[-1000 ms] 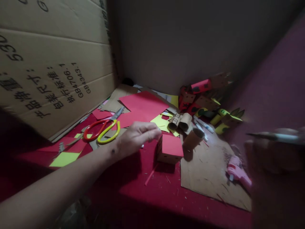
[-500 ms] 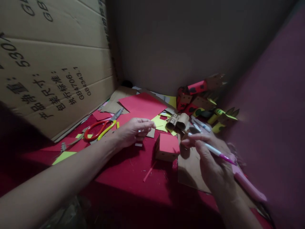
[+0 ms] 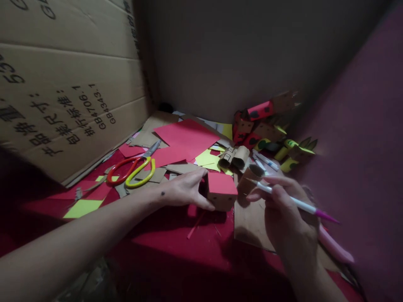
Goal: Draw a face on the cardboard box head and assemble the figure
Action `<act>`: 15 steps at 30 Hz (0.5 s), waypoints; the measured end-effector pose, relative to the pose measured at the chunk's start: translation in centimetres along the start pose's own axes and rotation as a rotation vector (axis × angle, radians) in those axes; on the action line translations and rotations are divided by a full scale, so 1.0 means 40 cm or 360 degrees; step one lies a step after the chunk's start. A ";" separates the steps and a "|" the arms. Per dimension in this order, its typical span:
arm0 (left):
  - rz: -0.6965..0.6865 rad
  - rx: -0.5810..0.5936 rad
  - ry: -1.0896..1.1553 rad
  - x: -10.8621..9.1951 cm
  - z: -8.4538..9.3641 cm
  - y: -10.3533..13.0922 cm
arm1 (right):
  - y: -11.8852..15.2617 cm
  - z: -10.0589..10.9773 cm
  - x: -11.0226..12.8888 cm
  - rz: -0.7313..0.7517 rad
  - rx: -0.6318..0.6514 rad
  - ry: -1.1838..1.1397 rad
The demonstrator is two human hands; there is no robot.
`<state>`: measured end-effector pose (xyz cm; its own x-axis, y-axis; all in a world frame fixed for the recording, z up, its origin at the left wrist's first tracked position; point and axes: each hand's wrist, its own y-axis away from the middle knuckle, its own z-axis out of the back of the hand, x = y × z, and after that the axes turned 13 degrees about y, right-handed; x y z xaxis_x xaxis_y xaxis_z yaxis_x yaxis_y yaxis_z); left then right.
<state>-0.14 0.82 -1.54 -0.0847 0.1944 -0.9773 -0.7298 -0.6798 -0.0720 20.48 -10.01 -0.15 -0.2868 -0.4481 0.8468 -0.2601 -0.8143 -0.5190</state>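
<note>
Printed carton [image 3: 75,84]: at the left, beside the red table cover [image 3: 176,260].
Brown cardboard sheet [image 3: 252,224]: on the cover, partly under the right hand [image 3: 289,214].
Red paper [image 3: 189,136]: beyond the left hand [image 3: 185,188].
Right hand: fingers closed narrowly around the white-and-magenta pen [image 3: 302,204], tip pointing left.
Left hand: thumb and fingers grip the left side of the small cardboard box.
Scissors [image 3: 138,167]: lying beyond the left forearm.
Small cardboard box [image 3: 222,191]: red-topped, between the hands, just left of the cardboard tube [image 3: 248,180].
</note>
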 end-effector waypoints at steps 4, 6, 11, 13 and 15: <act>0.0439 -0.0135 -0.0067 -0.063 0.005 0.013 | 0.016 -0.005 0.038 0.0038 0.0107 -0.0091; 0.0489 -0.0175 -0.0123 -0.083 0.007 0.017 | 0.025 -0.014 0.044 0.0132 0.0122 -0.0010; 0.0369 -0.0185 -0.0112 -0.079 0.005 0.018 | 0.035 -0.044 0.021 0.0231 0.0085 0.0308; 0.0341 -0.0175 -0.0093 -0.068 0.006 0.018 | 0.032 -0.052 0.014 0.0218 0.0065 0.0403; 0.0344 -0.0170 -0.0067 -0.060 0.007 0.018 | 0.028 -0.057 0.013 0.0224 0.0051 0.0536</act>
<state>-0.66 0.07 0.82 -0.2611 0.0638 -0.9632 -0.6160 -0.7793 0.1153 17.94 -10.31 -0.55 -0.6067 -0.4142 0.6785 -0.1692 -0.7666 -0.6194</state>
